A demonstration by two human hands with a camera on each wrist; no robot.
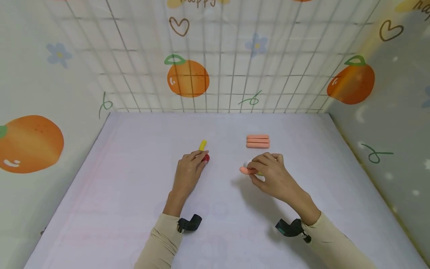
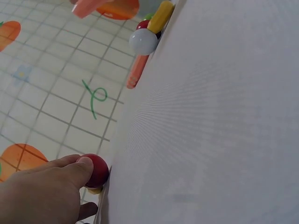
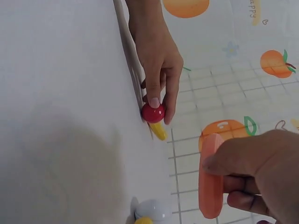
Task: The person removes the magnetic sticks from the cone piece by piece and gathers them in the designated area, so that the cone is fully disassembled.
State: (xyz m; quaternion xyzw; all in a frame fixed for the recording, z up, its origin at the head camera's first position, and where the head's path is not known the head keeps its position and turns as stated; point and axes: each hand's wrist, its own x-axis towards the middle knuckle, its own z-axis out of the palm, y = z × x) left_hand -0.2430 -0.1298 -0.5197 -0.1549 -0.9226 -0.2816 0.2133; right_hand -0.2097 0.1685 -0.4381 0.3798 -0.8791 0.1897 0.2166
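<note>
My left hand [image 1: 189,171] pinches a red ball [image 2: 98,171] between thumb and fingers at the tabletop. A yellow stick [image 1: 203,145] lies just beyond that ball, touching or nearly touching it. My right hand [image 1: 270,173] holds a salmon-pink stick [image 3: 211,182] between thumb and fingers, raised above the table. Below and near it sits a white ball [image 2: 143,42], with another yellow stick [image 2: 161,17] beside it. Behind these, a second red ball [image 2: 142,24] and a bit of green [image 2: 148,17] are partly hidden; how they join cannot be seen.
Three more salmon-pink sticks [image 1: 258,141] lie side by side beyond my right hand. The white table [image 1: 134,149] ends at a back wall of gridded, orange-printed cloth [image 1: 221,82]. Side walls [image 1: 369,123] stand left and right.
</note>
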